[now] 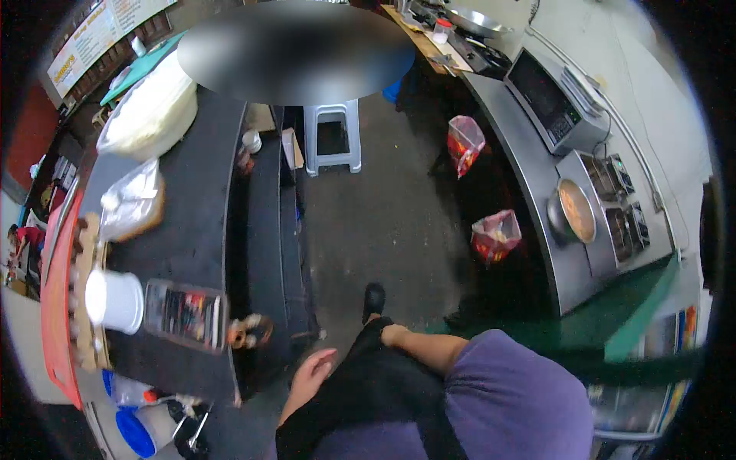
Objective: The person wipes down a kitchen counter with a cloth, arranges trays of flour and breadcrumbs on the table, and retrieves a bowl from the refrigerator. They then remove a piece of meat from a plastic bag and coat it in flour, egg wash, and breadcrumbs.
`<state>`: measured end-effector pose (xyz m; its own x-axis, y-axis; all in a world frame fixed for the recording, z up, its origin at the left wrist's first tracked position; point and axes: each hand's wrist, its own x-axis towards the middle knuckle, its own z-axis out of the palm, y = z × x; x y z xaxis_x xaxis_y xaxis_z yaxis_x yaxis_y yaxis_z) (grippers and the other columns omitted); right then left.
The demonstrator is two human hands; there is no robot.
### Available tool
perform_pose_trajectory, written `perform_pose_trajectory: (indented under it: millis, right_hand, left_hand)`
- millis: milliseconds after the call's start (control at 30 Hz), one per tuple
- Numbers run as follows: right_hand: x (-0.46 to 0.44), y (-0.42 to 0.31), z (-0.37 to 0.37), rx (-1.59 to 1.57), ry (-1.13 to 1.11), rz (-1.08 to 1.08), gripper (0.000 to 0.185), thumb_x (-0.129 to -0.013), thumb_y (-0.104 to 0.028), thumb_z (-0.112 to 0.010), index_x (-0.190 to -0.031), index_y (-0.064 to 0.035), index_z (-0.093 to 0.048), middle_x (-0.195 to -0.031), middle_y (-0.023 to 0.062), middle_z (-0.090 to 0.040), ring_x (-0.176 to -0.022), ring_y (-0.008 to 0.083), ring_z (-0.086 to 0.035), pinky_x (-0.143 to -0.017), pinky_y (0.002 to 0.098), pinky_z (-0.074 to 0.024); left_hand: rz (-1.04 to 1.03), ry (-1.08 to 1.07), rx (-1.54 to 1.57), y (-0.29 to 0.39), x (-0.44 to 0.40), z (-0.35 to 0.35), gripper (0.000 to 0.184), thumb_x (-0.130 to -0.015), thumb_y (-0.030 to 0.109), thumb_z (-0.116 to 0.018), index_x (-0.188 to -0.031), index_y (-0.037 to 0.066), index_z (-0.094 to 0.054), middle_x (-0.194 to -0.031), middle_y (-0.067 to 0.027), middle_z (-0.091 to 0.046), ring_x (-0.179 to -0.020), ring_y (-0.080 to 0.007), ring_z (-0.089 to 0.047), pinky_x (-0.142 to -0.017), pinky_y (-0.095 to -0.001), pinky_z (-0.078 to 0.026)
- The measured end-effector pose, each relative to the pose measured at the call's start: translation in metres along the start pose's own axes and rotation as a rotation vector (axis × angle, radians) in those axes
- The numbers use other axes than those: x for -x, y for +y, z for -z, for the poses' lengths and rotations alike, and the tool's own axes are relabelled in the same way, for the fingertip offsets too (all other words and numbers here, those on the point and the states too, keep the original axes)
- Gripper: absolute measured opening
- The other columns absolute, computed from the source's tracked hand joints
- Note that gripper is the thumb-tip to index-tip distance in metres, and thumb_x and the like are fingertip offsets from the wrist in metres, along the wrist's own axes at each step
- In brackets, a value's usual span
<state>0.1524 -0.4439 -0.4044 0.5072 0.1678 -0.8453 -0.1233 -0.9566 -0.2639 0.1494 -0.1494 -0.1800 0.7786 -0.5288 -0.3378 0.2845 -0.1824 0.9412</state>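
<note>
My left hand (313, 373) hangs beside the dark counter at the lower middle, loosely open with nothing in it. My right forearm reaches across the black apron (345, 410); my right hand (392, 335) shows only in part at the apron's edge, its fingers hidden. Nearest my left hand, on the left counter (195, 199), stands a clear plastic box (185, 314) with small packets. Beside it is a white tub (113, 301). Farther up lie a bag of bread (132, 201) and a large white basin (153, 111) with pale contents.
A grey stool (332, 138) stands at the aisle's far end. Two lined bins, one red (465, 142) and one nearer (496, 236), sit along the right. The steel counter (506, 146) bears a microwave (553, 100), a metal bowl of food (573, 211) and fryers (621, 207).
</note>
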Motion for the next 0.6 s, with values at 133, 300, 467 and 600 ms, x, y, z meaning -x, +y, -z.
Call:
perform_pose_trajectory:
  millis: [133, 300, 467, 600]
  right_hand:
    - [0.037, 0.021, 0.110, -0.176, 0.267, -0.005, 0.026, -0.085, -0.020, -0.055, -0.094, 0.0005, -0.069, -0.098, 0.0229, -0.067, -0.095, 0.0401, -0.064, -0.082, 0.0479, -0.0513]
    - [0.032, 0.087, 0.190, -0.439, 0.345, 0.126, 0.042, -0.091, -0.040, -0.054, -0.097, -0.0007, -0.065, -0.095, 0.0229, -0.065, -0.091, 0.0389, -0.062, -0.082, 0.0473, -0.0478]
    - [0.037, 0.125, 0.244, -0.575, 0.401, 0.019, 0.050, -0.088, -0.049, -0.055, -0.084, -0.0002, -0.065, -0.084, 0.0207, -0.065, -0.086, 0.0386, -0.062, -0.077, 0.0465, -0.0485]
    - [0.031, 0.178, 0.250, -0.755, 0.704, 0.039, 0.030, -0.079, -0.028, -0.065, -0.081, 0.0023, -0.064, -0.081, 0.0227, -0.064, -0.082, 0.0387, -0.063, -0.075, 0.0470, -0.0488]
  left_hand:
    - [0.218, 0.136, 0.051, 0.043, -0.085, -0.007, 0.031, -0.095, 0.012, -0.053, -0.125, 0.002, -0.056, -0.122, -0.0080, -0.059, -0.115, -0.0180, -0.053, -0.099, -0.0296, -0.039]
    - [0.239, 0.259, -0.245, 0.097, -0.193, -0.023, 0.033, -0.094, 0.019, -0.056, -0.123, 0.005, -0.058, -0.122, -0.0122, -0.060, -0.112, -0.0222, -0.055, -0.098, -0.0313, -0.039]
    - [0.473, -0.066, -0.475, 0.021, -0.309, 0.012, 0.052, -0.088, 0.030, -0.064, -0.134, 0.010, -0.051, -0.124, -0.0172, -0.058, -0.115, -0.0292, -0.054, -0.099, -0.0358, -0.039]
    - [0.645, -0.189, -0.923, 0.005, -0.391, -0.008, 0.063, -0.087, 0.039, -0.063, -0.141, 0.011, -0.043, -0.128, -0.0185, -0.057, -0.118, -0.0298, -0.054, -0.097, -0.0360, -0.041]
